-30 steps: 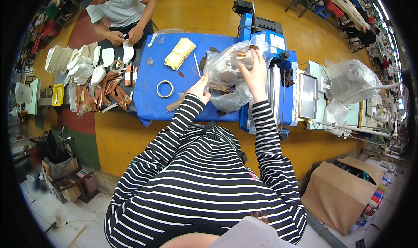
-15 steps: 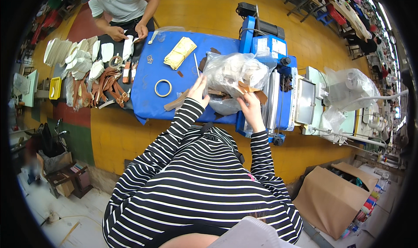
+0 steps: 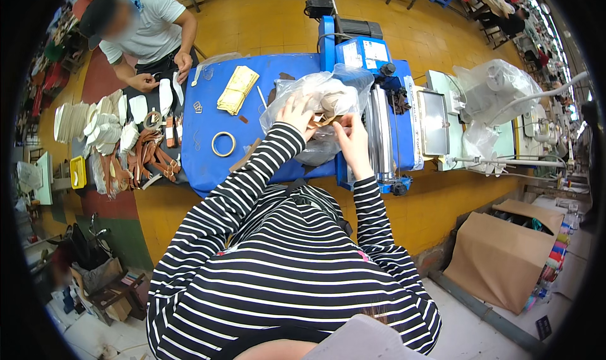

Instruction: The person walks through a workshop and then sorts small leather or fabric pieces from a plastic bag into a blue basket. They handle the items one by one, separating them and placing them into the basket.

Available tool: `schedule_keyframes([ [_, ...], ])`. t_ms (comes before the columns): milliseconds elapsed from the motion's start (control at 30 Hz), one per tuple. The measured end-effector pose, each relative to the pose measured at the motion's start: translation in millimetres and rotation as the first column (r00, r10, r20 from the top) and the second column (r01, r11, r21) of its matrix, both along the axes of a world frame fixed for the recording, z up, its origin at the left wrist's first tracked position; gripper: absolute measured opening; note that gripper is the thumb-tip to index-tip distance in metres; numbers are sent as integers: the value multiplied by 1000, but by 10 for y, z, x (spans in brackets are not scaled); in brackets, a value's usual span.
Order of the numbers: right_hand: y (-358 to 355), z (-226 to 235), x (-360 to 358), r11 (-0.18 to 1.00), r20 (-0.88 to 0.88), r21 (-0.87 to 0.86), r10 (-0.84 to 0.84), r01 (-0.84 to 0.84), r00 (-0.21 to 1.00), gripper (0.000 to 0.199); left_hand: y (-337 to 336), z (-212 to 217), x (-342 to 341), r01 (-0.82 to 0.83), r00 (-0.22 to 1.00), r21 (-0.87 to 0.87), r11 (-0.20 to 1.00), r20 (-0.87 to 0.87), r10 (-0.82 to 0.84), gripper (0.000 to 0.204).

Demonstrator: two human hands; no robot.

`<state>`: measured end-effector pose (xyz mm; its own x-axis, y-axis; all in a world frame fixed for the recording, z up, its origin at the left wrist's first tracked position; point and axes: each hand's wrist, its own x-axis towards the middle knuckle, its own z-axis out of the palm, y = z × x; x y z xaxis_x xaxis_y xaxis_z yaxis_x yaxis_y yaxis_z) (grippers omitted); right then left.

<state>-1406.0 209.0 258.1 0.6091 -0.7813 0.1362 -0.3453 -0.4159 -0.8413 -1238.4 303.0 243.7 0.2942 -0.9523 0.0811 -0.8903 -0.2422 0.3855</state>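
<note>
The clear plastic bag [image 3: 328, 101] sat on the blue-covered worktable [image 3: 208, 164], right up against the blue roller machine [image 3: 372, 101], stuffed with pale and tan cut pieces. Both hands were at its mouth. The left hand [image 3: 294, 114] was curled onto the bag's near edge, fingers bent and pinching the plastic. The right hand [image 3: 351, 138] was just beside it, fingers closed around a small tan piece [image 3: 323, 121] at the opening, though I couldn't really tell if it was gripping the piece alone or some plastic with it. Striped sleeves ran up to both.

Out from there on the blue cover: a brass-coloured ring [image 3: 223, 143] lay flat to the left of the bag, and a stack of yellowish sheets [image 3: 237, 89] sat farther back. Further left, on a dark mat, were rows of white sole-shaped cutouts [image 3: 101, 123] and a bunch of brown straps [image 3: 148, 158]. Another person [image 3: 142, 28] in a light shirt was across that end of the table, hands on one of the white pieces. To the right of the machine there was a second big clear bag [image 3: 495, 85] on a pale bench, and a brown cardboard box [image 3: 505, 252] stood on the floor.
</note>
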Motion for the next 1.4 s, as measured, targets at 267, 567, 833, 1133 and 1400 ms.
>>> schedule_keyframes([
  [267,-84,155,87,947,-286,-298,35,-124,958,18,44,-185,-56,-152,908,-38,988,-401,124,65],
  [567,-372,349,-84,949,202,2,-308,314,930,13,-108,-45,-62,289,946,4,957,-155,-285,25],
  [833,-840,-490,196,908,-106,-319,-318,271,942,21,-504,242,-244,65,981,466,882,-192,29,62],
  [1133,-963,-659,275,963,-603,-271,-183,16,776,27,-103,-301,32,-132,805,293,947,-526,275,43],
  [1400,-482,-8,394,865,-658,-382,-6,-327,753,35,366,-520,87,-202,817,48,978,-542,195,41],
])
